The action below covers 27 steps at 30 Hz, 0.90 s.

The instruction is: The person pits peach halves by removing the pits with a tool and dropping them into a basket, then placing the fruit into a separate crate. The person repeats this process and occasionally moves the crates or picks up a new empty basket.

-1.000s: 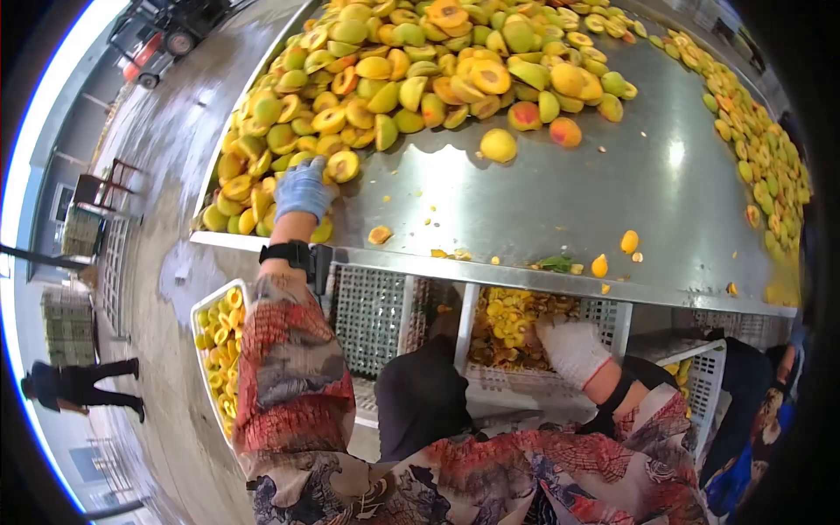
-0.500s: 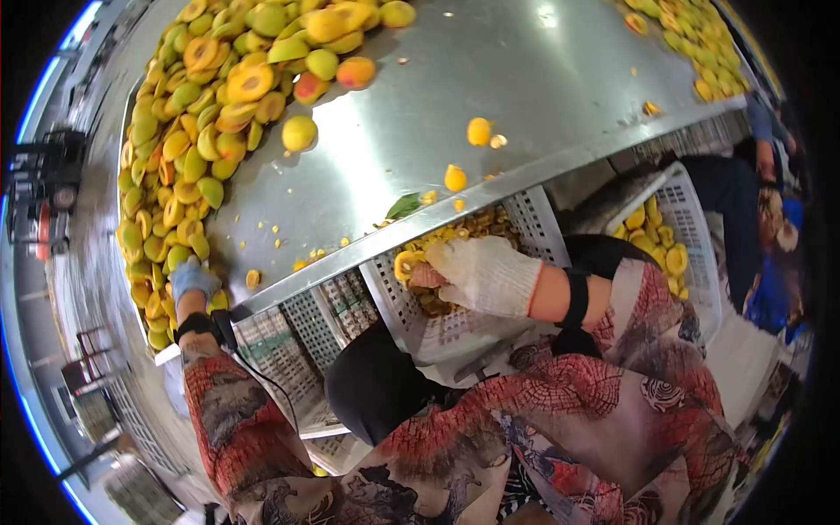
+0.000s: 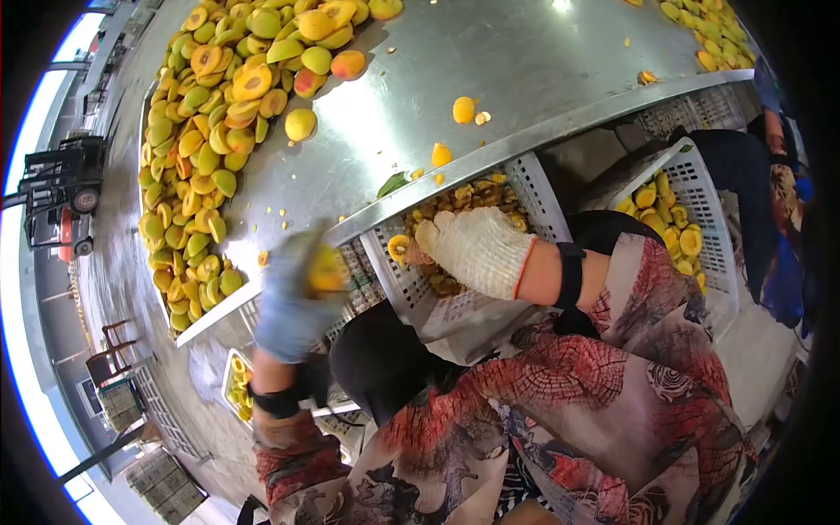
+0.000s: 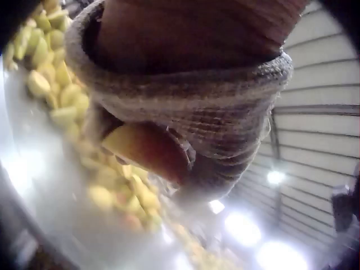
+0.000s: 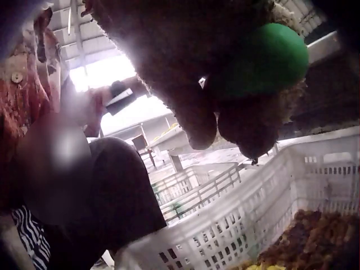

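My left hand point(image 3: 290, 306), in a blue glove and blurred, holds a yellow peach half point(image 3: 327, 269) beside the table's near edge. The reddish skin of that half shows between the gloved fingers in the left wrist view. My right hand point(image 3: 479, 254), in a white knit glove, is over a white plastic basket point(image 3: 535, 197) with brownish scraps in it. Its fingers curl round a smooth, rounded green object point(image 5: 263, 61); its other end is hidden. A yellow peach half point(image 3: 399, 248) with a dark hollow shows right at the right fingertips.
A heap of peach halves point(image 3: 203, 157) covers the left of the metal table point(image 3: 394, 105). A few pieces and a green leaf point(image 3: 394, 183) lie near its edge. On the right stands a basket of yellow halves point(image 3: 710, 197). Another person's leg point(image 3: 739, 188) is beyond it.
My left hand has left the heap and come right, towards me, with a peach half. The right hand stays over the scrap basket. The head view has swung right since the first frame.
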Each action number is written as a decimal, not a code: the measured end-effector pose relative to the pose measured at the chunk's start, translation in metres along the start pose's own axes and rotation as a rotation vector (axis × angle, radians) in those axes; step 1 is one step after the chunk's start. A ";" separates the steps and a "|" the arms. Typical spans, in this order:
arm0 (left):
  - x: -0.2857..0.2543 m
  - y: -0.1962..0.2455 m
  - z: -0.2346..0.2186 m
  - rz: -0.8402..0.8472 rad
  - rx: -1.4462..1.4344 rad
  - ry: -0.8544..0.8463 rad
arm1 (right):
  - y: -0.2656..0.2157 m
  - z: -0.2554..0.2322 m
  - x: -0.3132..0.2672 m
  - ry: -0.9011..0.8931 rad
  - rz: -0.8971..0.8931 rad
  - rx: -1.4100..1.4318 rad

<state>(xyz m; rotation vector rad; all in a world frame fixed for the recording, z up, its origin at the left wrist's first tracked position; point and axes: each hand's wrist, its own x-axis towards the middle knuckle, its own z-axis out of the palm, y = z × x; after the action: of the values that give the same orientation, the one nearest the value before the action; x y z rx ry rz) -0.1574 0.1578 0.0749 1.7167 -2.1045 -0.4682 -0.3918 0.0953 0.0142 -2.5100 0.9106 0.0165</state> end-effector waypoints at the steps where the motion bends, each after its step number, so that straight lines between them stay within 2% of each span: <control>1: 0.007 0.030 0.008 0.007 0.010 -0.104 | -0.002 0.001 -0.002 0.004 -0.010 0.001; 2: 0.006 0.038 0.025 0.132 0.076 -0.096 | -0.002 0.000 -0.004 0.044 -0.028 -0.031; 3: 0.006 0.040 0.035 0.121 0.146 -0.252 | -0.003 -0.001 -0.007 0.084 -0.042 -0.063; 6: -0.004 0.030 0.047 0.124 0.160 -0.320 | 0.004 -0.006 -0.013 0.155 -0.074 -0.123; 8: -0.013 0.024 0.052 -0.295 -0.596 -0.079 | 0.007 -0.013 -0.014 0.173 -0.026 -0.126; 9: -0.012 0.027 0.049 -0.295 -0.586 -0.073 | 0.008 -0.019 -0.013 0.189 0.013 -0.137; 11: -0.012 0.034 0.040 -0.549 -1.137 0.087 | 0.005 -0.028 -0.016 0.176 0.001 -0.118; 12: -0.011 0.041 0.044 -0.498 -1.184 0.179 | 0.000 -0.031 -0.017 0.139 0.031 -0.122; 13: -0.009 0.049 0.046 -0.495 -1.182 0.180 | -0.003 -0.032 -0.019 0.099 0.064 -0.126; 15: -0.006 0.061 0.048 -0.560 -0.896 0.028 | 0.003 -0.021 -0.019 0.150 0.015 -0.139; 17: -0.009 0.045 0.065 -0.211 -0.361 -0.100 | 0.004 -0.023 -0.021 0.215 -0.042 -0.197; 18: -0.012 0.047 0.067 -0.269 -0.504 -0.062 | 0.007 -0.023 -0.021 0.323 -0.073 -0.154; 19: -0.012 0.050 0.068 -0.323 -0.648 -0.023 | 0.007 -0.025 -0.024 0.327 -0.070 -0.154; 21: -0.012 0.057 0.061 -0.543 -1.148 0.175 | 0.004 -0.033 -0.030 0.296 -0.018 -0.137; 22: -0.012 0.053 0.057 -0.500 -1.374 0.195 | 0.004 -0.031 -0.030 0.294 -0.032 -0.135; 23: -0.014 0.043 0.060 -0.374 -1.552 0.198 | 0.005 -0.028 -0.029 0.367 -0.007 0.071; 24: -0.012 0.044 0.059 -0.393 -1.669 0.253 | 0.005 -0.027 -0.028 0.437 0.018 0.277; 25: -0.009 0.047 0.060 -0.407 -1.787 0.307 | 0.003 -0.029 -0.027 0.438 0.002 0.278; 27: -0.004 0.051 0.062 -0.390 -1.886 0.366 | -0.002 -0.033 -0.029 0.309 -0.128 0.772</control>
<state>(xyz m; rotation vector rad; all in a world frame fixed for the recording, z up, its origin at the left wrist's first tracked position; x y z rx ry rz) -0.2310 0.1728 0.0454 0.7558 -0.3443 -1.4092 -0.4180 0.1002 0.0497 -1.8534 0.6832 -0.6517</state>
